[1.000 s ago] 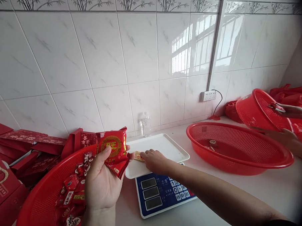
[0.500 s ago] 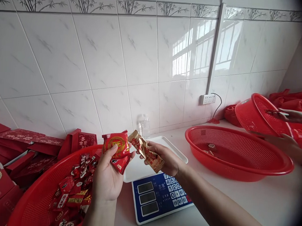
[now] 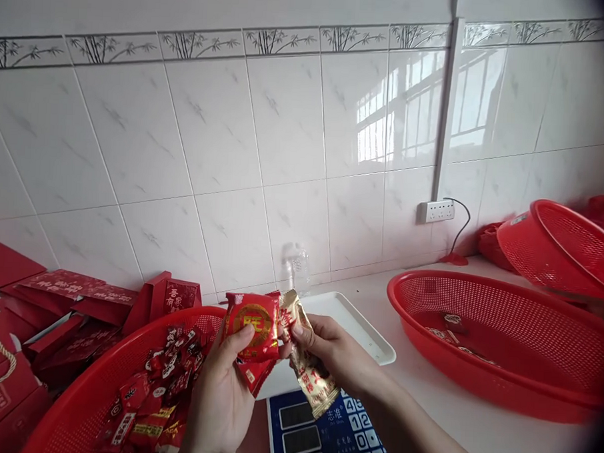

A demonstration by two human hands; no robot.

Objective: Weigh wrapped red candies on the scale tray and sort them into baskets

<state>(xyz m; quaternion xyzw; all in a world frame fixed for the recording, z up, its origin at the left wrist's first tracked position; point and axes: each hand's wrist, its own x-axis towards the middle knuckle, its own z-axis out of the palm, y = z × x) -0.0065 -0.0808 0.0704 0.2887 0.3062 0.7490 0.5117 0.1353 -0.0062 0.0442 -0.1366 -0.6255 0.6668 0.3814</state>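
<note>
My left hand (image 3: 228, 383) is closed on red snack packets (image 3: 254, 324), the front one carrying a gold round emblem and the other showing beneath it. Between the fingers of my right hand (image 3: 334, 351) is a long gold snack packet (image 3: 309, 364) with red print, its upper end touching the red ones. Both hands are above a blue and white digital scale (image 3: 301, 413) with a white tray (image 3: 368, 323). Under my left wrist, a red plastic basket (image 3: 96, 358) holds many small red wrapped snacks (image 3: 159, 387).
Red gift boxes (image 3: 86, 294) are heaped at the left. A clear plastic jar (image 3: 300, 266) stands by the tiled wall. On the right, a red basket (image 3: 479, 288) contains a few packets, with another tilted basket (image 3: 556, 254) behind it. A socket strip (image 3: 437, 211) is on the wall.
The view has shifted, so the scene sits lower and further right. The gold packet has come against the red packets. The other person's hands have mostly left view at the right.
</note>
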